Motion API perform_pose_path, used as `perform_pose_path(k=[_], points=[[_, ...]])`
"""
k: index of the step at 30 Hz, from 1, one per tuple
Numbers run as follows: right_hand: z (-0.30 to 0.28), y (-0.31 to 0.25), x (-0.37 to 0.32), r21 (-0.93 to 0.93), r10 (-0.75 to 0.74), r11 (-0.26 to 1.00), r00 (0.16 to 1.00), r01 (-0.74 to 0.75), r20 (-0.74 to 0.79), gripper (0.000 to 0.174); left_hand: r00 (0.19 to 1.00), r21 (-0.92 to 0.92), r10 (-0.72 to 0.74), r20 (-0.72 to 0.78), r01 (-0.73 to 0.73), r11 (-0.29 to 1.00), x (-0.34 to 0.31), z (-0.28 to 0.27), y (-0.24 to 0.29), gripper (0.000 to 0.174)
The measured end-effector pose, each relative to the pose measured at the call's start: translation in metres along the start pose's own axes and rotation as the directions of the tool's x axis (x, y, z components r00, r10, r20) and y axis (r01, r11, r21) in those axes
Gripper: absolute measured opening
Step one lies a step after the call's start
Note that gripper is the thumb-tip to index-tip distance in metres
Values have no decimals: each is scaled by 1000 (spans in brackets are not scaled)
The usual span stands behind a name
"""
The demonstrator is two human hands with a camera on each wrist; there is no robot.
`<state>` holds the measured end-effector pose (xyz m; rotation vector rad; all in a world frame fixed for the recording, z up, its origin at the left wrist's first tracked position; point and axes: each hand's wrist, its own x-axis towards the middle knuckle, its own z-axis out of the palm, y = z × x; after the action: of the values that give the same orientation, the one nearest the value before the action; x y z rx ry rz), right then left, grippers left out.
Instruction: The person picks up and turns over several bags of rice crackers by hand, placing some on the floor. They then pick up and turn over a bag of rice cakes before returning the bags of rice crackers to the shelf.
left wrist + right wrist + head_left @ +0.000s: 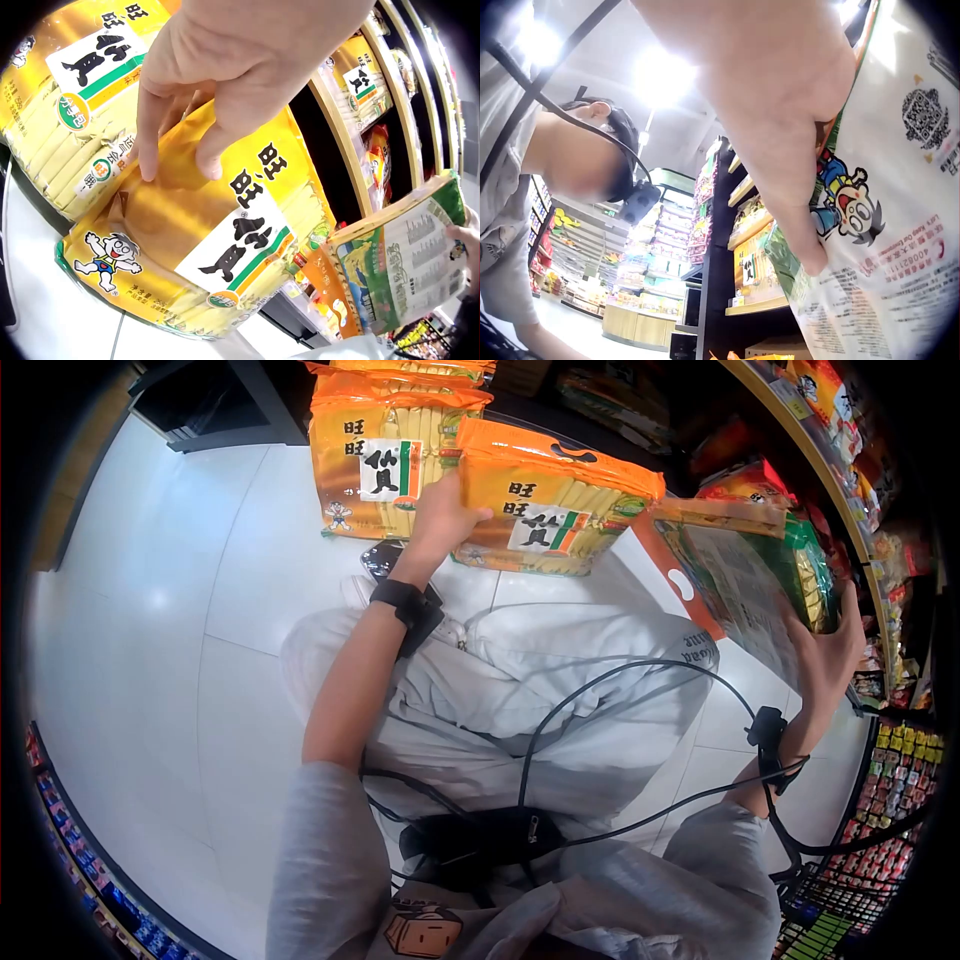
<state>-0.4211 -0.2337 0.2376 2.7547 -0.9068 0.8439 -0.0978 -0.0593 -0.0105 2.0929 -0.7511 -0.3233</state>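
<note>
In both hands [440,520] [830,650]; separate snack bags [555,510] [735,575]

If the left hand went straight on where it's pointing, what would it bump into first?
Beyond the held orange pack, the left hand would probably bump the neighbouring orange pack behind, though depth is hard to judge.

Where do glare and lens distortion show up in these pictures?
Head view: dark rounded rim, a glare spot on the floor; left wrist: shelves bow at upper right; right wrist: ceiling lights burn out white, and shine streaks the package near the frame's top.
</note>
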Motion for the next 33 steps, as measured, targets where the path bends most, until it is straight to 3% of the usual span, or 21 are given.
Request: perform_pose_path(k=[5,7,9,14,16,19,20,23,26,28,33], points=[[-1,-2,-6,52,-6,999,1000,7,-19,48,1000,9,-1,-21,1,1000,5,8,-4,46],[-1,0,-7,101,-11,995,999,14,-31,48,994,-46,80,-79,-84,995,5,10,-9,46],[-3,5,-9,-55,-53,997,993,47,-106,49,994,-43,81,-76,-84,996,5,8,-13,46],[-14,10,-17,-52,70,996,988,-77,-139,46,999,-57,12,-49,-14,998,5,13,-12,46],[-19,13,-20,26,7,1000,994,-4,-113,45,993,-39,95,-70,-98,994,3,9,-12,45],[-11,-4,-20,254,-148,958,988,133,42,46,995,31,75,-62,-73,997,10,14,-23,46],[-5,-8,-18,269,-181,953,974,139,137,47,995,29,79,-63,-77,997,11,15,-23,46],[32,-29,-15,354,-368,893,903,277,222,47,998,10,49,-29,-49,999,12,19,-26,55],[75,-48,-14,424,-493,830,832,362,254,45,989,-144,145,-24,-147,979,15,28,-33,54],[107,-53,-15,440,-534,809,800,390,273,46,984,-410,158,86,-109,905,11,29,-25,49],[150,-63,-12,406,-550,812,781,419,295,48,982,-379,145,123,-89,921,9,26,-19,47]])
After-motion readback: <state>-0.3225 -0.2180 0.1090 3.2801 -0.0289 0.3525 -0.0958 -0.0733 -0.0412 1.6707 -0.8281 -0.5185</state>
